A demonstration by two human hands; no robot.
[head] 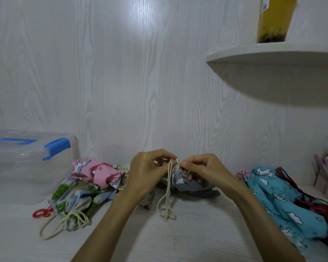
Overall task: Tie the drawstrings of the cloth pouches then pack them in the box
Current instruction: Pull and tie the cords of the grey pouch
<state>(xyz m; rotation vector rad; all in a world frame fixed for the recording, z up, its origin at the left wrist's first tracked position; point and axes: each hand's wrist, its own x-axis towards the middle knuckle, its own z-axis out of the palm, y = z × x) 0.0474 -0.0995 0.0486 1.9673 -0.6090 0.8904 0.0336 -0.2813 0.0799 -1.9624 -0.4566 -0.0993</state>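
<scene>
Grey pouch [195,186]: on the tabletop [187,233], centre, under your hands. Drawstring [169,186]: cream, its ends trailing toward you. Left hand [146,173]: fingers curled, pinching the cord at the pouch's neck. Right hand [206,171]: fingers curled, pinching the same cord, fingertips almost meeting the left's. Pink pouch [97,173]: left, atop a green-printed pouch [74,197]. Blue pouch [278,201]: right. Box [28,165]: clear plastic, blue latches, far left, lid on; contents indiscernible.

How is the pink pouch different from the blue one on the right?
The pink pouch sits atop other pouches left of the hands; the blue pouch lies right of them, beside dark red cloth. The pink pouch looks smaller and bunched; the blue one is spread out. Both carry white animal prints.
</scene>
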